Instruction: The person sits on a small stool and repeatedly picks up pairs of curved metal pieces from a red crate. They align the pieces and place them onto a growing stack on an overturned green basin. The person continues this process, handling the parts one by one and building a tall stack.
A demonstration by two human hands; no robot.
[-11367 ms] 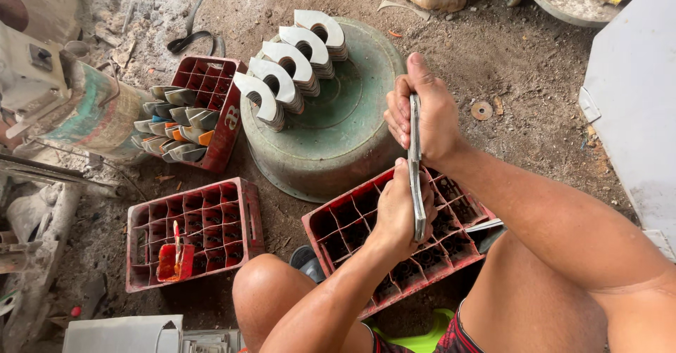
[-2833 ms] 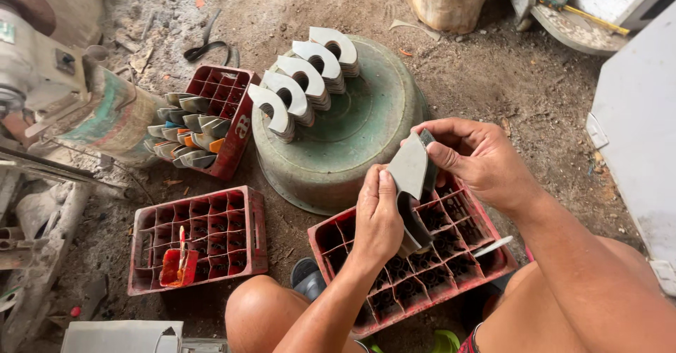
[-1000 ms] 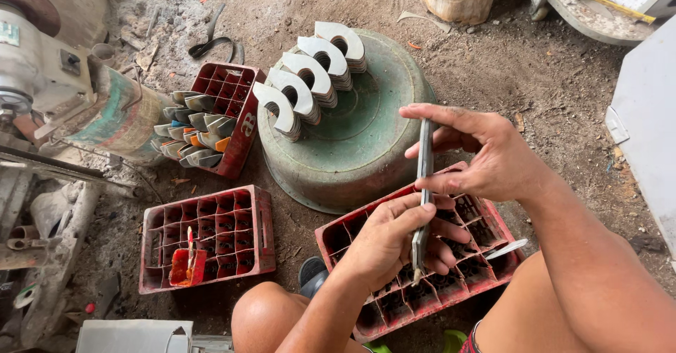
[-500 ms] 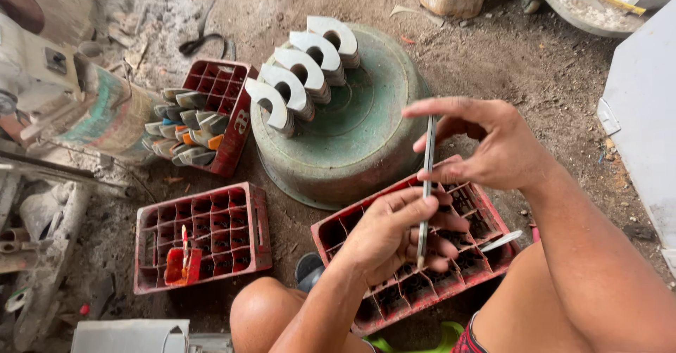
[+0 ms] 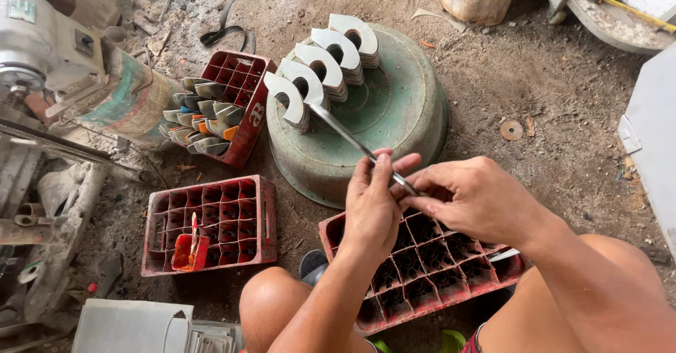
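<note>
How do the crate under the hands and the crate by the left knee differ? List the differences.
The crate under the hands has every visible cell empty; the crate by the left knee holds an orange piece in one corner. The crate under the hands sits skewed and partly hidden by both hands, which hold a thin metal piece; the other lies in plain view. Both are red, gridded plastic crates.

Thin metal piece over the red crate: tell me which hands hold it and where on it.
Both hands pinch the thin metal piece at its near end: left hand and right hand fingers meet there, above the red crate. Its far end points free toward the green basin.
</note>
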